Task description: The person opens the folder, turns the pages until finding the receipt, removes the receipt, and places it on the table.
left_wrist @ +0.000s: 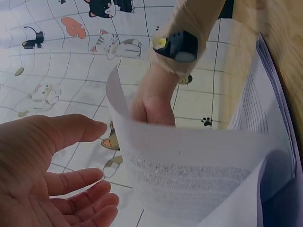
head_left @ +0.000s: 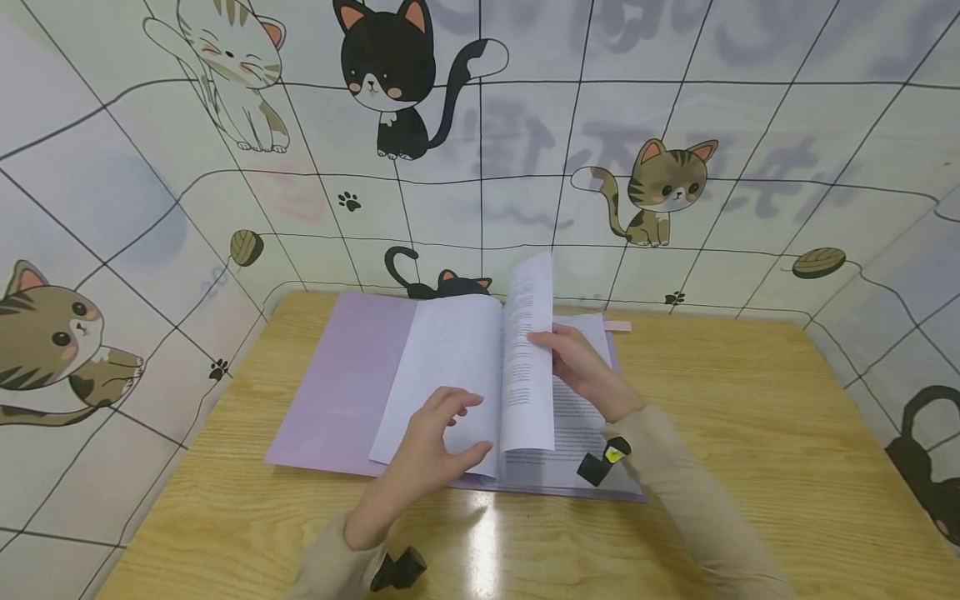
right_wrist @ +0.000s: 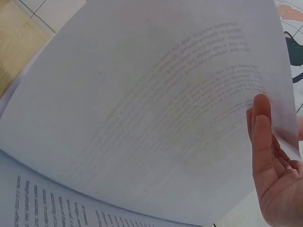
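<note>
A light purple folder (head_left: 341, 387) lies spread on the table, with white printed sheets inside. One printed page (head_left: 528, 375) stands raised and curved near the middle. My right hand (head_left: 585, 371) pinches that page by its outer edge, the thumb on one face and the fingers behind; the right wrist view shows those fingers (right_wrist: 262, 137) against the paper. Over the blank left-hand sheet (head_left: 450, 358) is my left hand (head_left: 431, 442), thumb and fingers apart with nothing between them. In the left wrist view, the left hand (left_wrist: 61, 175) is beside the raised page (left_wrist: 189, 165), apart from it.
The wooden table (head_left: 750, 433) extends around the folder. A cat-patterned sheet (head_left: 517, 150) with a grid rises at the back and both sides. A small pink tab (head_left: 618, 326) sticks out at the folder's upper right. Each wrist wears a small black device.
</note>
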{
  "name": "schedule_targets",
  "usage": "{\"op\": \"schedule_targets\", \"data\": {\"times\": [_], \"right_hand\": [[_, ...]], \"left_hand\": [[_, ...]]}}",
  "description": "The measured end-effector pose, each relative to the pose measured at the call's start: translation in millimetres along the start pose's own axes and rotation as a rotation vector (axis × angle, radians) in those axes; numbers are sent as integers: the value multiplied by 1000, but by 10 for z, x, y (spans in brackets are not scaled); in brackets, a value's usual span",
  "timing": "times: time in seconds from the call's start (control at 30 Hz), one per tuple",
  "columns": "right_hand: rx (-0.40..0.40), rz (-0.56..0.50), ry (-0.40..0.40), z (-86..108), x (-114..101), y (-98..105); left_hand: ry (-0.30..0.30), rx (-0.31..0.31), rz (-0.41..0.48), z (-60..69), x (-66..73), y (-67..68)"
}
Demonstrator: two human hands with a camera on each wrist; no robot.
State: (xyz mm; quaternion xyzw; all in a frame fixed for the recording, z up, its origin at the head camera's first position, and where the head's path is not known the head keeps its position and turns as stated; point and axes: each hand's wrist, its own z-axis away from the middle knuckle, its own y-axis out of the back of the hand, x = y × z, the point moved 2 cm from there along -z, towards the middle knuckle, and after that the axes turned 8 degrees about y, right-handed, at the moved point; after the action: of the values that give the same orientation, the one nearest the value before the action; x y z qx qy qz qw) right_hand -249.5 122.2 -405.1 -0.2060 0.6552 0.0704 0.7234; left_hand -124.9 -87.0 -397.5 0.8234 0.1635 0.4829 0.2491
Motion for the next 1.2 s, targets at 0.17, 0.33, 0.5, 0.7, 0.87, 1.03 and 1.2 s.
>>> {"op": "schedule_targets", "data": {"times": [0.17,0.33,0.5,0.7,0.87,1.03,1.2], "right_hand": [[7,-10,3,-38,16,-92],[2,-21,9,-79,39,-174],[2,-46,11,-108,61,-245],[-5,-34,11,-119,73,-317],[-14,-29,10,-125,85,-363],[-30,-36,7,-127,86,-396],[-93,-27,23,-110,73,-402]], "left_hand": [[-24,-6,25,-17,103,-46],[-69,5,-3,-19,197,-93],[-120,54,-71,-19,243,-145],[-120,123,-95,-25,250,-182],[-109,190,-148,-39,234,-187],[-88,241,-168,-43,199,-163],[-60,265,-156,-28,135,-121]]}}
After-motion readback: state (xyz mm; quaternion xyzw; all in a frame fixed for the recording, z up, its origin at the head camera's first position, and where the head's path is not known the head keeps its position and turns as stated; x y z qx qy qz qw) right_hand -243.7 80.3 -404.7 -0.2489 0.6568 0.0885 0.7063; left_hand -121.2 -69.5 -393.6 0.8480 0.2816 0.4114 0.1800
